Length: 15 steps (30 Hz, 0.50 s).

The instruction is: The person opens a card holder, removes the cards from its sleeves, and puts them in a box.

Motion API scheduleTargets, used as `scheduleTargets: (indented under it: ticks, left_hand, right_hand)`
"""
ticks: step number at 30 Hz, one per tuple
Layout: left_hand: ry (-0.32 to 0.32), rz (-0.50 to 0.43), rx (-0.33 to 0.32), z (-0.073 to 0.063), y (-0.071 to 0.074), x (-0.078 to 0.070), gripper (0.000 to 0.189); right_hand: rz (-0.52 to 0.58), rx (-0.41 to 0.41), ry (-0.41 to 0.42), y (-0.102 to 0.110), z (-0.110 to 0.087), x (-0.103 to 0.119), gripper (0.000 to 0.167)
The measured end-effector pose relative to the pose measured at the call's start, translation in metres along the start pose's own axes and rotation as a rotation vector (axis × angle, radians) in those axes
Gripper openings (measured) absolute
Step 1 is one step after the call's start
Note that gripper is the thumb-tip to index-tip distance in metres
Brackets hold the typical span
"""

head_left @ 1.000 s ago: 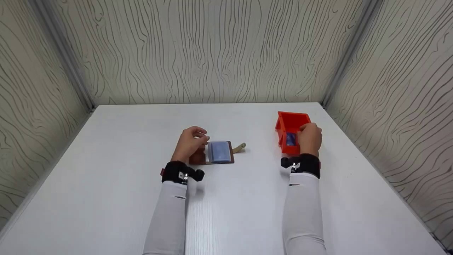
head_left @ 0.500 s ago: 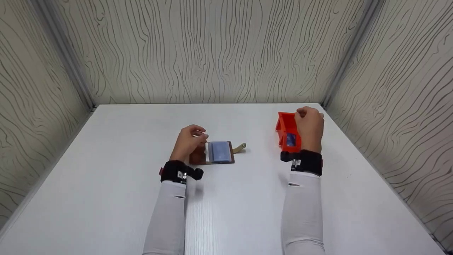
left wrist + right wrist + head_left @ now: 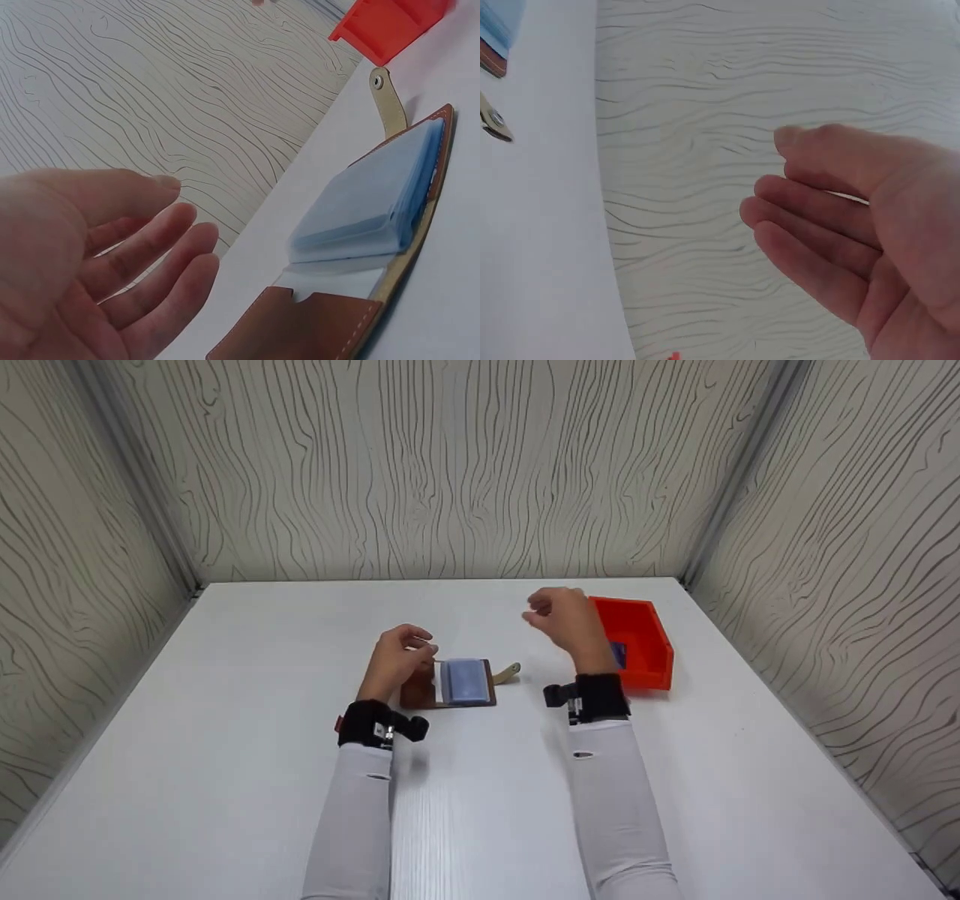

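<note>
A brown leather card holder (image 3: 417, 690) lies unfolded on the white table, its clear bluish plastic sleeves (image 3: 468, 681) uppermost and its tan snap strap (image 3: 508, 673) sticking out to the right. Just above its left flap hovers my left hand (image 3: 395, 661), fingers loosely bent around nothing, as the left wrist view confirms. My right hand (image 3: 571, 622) hangs in the air left of the red bin (image 3: 649, 679), holding nothing; its relaxed fingers show in the right wrist view. Inside the bin lies a dark blue card-like piece (image 3: 619, 654), partly hidden by my right wrist.
The white table (image 3: 480, 810) runs up to a wood-grain patterned back panel (image 3: 450, 472). Similar panels rise on the left (image 3: 60, 547) and right (image 3: 862, 547). The red bin stands near the table's back right.
My right hand has come up out of the red bin, first rising over it, then swinging left off it. The left hand has barely shifted; the card holder stays put.
</note>
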State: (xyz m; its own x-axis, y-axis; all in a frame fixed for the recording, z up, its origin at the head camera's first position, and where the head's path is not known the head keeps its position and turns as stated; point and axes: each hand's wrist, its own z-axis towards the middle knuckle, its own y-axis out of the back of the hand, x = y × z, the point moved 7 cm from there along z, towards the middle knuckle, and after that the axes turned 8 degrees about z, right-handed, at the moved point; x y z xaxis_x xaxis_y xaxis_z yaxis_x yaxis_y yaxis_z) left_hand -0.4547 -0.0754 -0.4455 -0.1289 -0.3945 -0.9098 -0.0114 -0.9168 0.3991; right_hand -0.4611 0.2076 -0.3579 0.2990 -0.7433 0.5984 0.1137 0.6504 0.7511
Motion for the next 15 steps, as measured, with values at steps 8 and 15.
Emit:
scheduleTargets:
  ticks: [8, 15]
  left_hand:
    - [0.038, 0.085, 0.016, -0.001, -0.003, 0.005, 0.03]
    - [0.078, 0.135, 0.045, -0.003, -0.008, 0.01, 0.037]
  right_hand:
    - [-0.067, 0.398, -0.089, -0.072, 0.0, -0.001, 0.055]
    - [-0.13, 0.533, -0.086, -0.105, -0.009, 0.016, 0.072]
